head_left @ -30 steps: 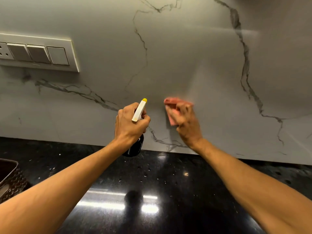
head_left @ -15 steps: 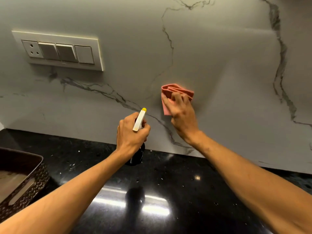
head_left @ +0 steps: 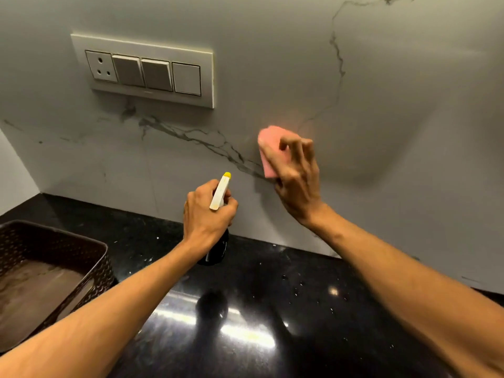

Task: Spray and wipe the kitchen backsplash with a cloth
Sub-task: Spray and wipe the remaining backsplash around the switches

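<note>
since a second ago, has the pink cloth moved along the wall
Yes. The pink cloth under the right hand has slid left along the backsplash, closer to the switch panel and onto the dark vein below it.

Showed a bare left forearm (head_left: 109, 304) at 8 o'clock and a bare right forearm (head_left: 395, 274) at 4 o'clock, both uncovered right to the frame's edge. Showed a bare left hand (head_left: 207, 214), knuckles and tendons raised, and a bare right hand (head_left: 298, 186), fingers (head_left: 296, 148) blurred.
</note>
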